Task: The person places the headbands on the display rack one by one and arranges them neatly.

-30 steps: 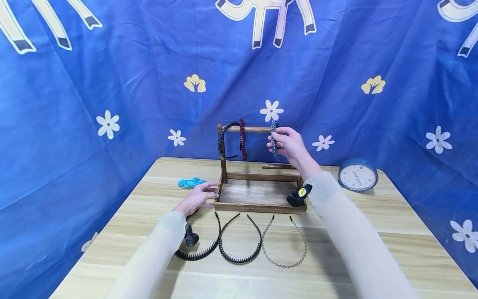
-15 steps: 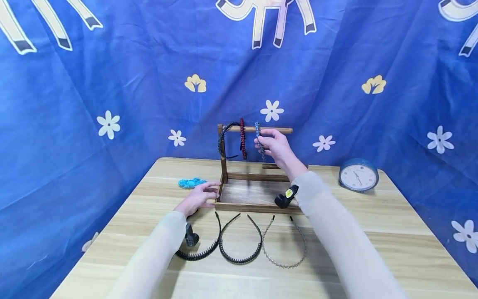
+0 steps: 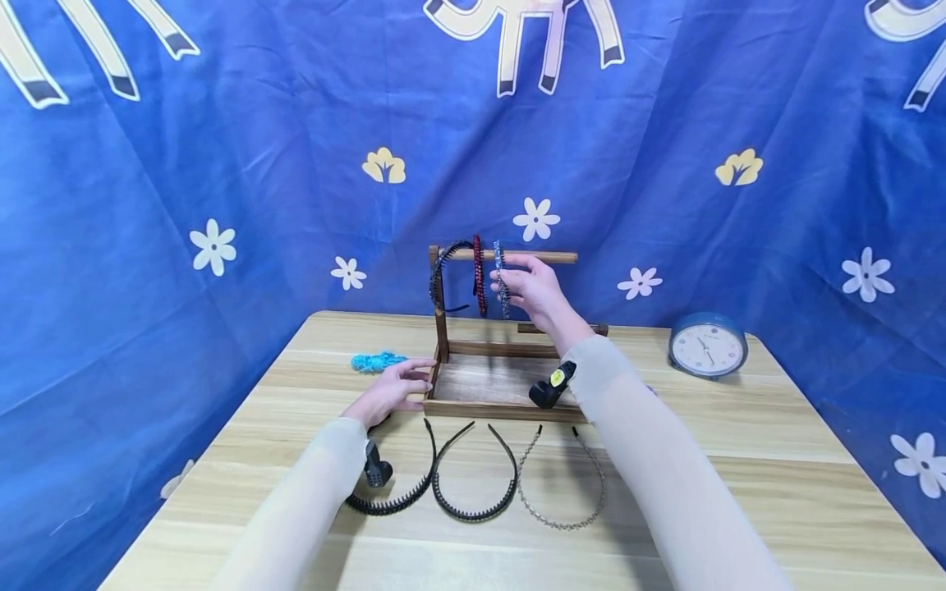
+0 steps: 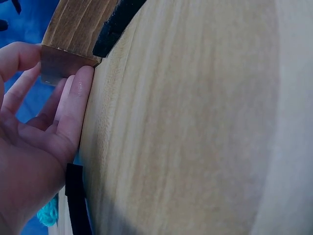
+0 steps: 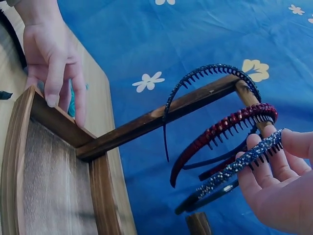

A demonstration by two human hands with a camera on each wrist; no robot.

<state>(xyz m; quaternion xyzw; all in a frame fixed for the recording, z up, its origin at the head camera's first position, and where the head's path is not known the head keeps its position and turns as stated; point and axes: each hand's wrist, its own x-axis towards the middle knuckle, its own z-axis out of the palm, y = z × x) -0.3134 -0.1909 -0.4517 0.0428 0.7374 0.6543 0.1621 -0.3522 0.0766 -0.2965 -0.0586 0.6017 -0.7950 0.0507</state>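
My right hand (image 3: 543,295) pinches a glittery blue toothed headband (image 3: 498,256) between thumb and fingers. That headband loops over the upper bar (image 3: 553,258) of a wooden rack, just right of a red beaded headband (image 3: 479,283). Further left, a dark sparkly headband (image 5: 210,68) hangs on the same bar near the upright post (image 5: 156,120). My left hand (image 3: 392,387) touches the left end of the rack's tray base (image 3: 502,410), its fingers mostly straight against the wood. In the left wrist view, those fingertips lie on the brown end wall (image 4: 68,63).
Two black toothed headbands, one at left (image 3: 392,507) and one in the middle (image 3: 475,515), lie before the rack with a beaded clear one (image 3: 565,525). A light-blue crinkled item (image 3: 377,361) lies left, a clock (image 3: 708,346) right. A lower bar (image 3: 534,328) sits behind the tray.
My right hand has slid the blue headband leftward along the upper bar, from its right end to close beside the red headband. The left hand stays at the tray's end.
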